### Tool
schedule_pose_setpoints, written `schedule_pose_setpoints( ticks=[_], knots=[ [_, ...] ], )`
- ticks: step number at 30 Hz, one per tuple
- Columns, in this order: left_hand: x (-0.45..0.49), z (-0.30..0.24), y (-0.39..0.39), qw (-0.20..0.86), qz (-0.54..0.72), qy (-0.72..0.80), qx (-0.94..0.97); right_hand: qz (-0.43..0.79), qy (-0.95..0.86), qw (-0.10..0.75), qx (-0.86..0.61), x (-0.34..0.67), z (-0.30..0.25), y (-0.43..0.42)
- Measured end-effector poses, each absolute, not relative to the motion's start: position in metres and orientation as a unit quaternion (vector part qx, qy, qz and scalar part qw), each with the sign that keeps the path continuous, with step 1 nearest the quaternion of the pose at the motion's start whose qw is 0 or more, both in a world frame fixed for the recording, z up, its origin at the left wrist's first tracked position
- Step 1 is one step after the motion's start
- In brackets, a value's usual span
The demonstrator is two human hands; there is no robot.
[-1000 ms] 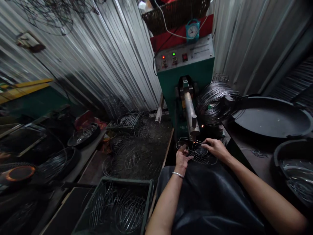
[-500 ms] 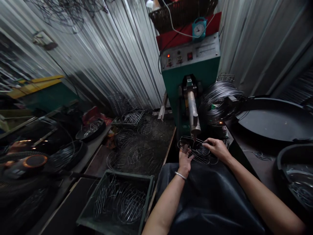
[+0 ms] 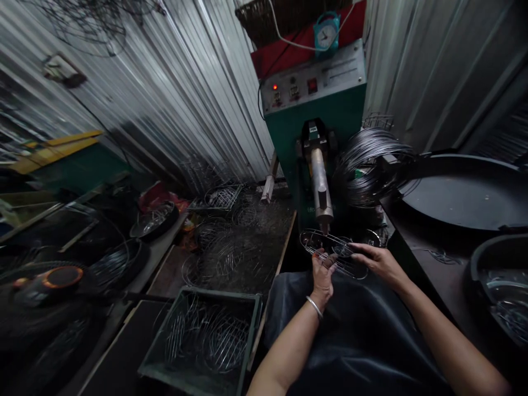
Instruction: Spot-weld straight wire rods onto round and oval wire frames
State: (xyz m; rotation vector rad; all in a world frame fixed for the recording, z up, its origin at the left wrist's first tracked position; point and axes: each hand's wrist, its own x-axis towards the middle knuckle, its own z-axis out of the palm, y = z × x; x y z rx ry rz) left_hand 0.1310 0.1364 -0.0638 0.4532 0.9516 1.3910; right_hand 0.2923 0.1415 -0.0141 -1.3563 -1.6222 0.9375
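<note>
A round wire rack (image 3: 340, 264) of thin bright metal is held tilted just below the metal electrode (image 3: 325, 223) of a green spot welding machine (image 3: 284, 135). My left hand (image 3: 323, 275) grips the rack's near left side, thumb and fingers closed around its wires. On the right, my right hand (image 3: 381, 263) pinches the rim with thumb and fingertips. Whether the electrode touches the wire I cannot tell. Under the rack lies the dark machine base, partly hidden by the wires.
At the lower left stands a green crate (image 3: 243, 385) with several wire racks. A coil of wire (image 3: 367, 165) hangs right of the machine. Further right are a large black pan (image 3: 454, 192) and a black tub (image 3: 474, 269). Loose wire pieces cover the floor.
My left hand has closed on the rack and shifted slightly right; its fingers were spread before. My right hand has moved slightly right and down. The camera view has shifted a little.
</note>
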Motion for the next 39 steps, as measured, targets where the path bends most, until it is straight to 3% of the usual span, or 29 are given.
schedule_pose_setpoints(
  ticks=[9, 24, 27, 30, 32, 34, 37, 39],
  knots=[
    [0.118, -0.057, 0.145, 0.641, 0.635, 0.399, 0.164, 0.090, -0.727, 0.419, -0.536, 0.253, -0.004, 0.156],
    [0.120, -0.067, 0.149, 0.661, 0.653, 0.331, 0.162, 0.095, -0.750, 0.373, -0.538, 0.255, -0.003, 0.156],
    [0.116, -0.069, 0.145, 0.685, 0.594, 0.377, 0.191, 0.064, -0.778, 0.320, -0.537, 0.259, -0.007, 0.161],
    [0.097, -0.065, 0.130, 0.690, 0.430, 0.500, 0.300, 0.021, -0.810, 0.269, -0.521, 0.263, -0.013, 0.165],
    [0.077, -0.056, 0.115, 0.596, 0.352, 0.579, 0.431, 0.006, -0.828, 0.252, -0.502, 0.264, -0.016, 0.164],
    [0.055, -0.040, 0.103, 0.413, 0.366, 0.603, 0.575, -0.003, -0.847, 0.247, -0.471, 0.262, -0.017, 0.160],
    [0.032, -0.013, 0.100, 0.172, 0.405, 0.534, 0.722, -0.016, -0.871, 0.244, -0.426, 0.254, -0.015, 0.151],
    [0.025, -0.001, 0.104, 0.105, 0.377, 0.480, 0.785, -0.021, -0.878, 0.242, -0.412, 0.248, -0.011, 0.144]
  ],
)
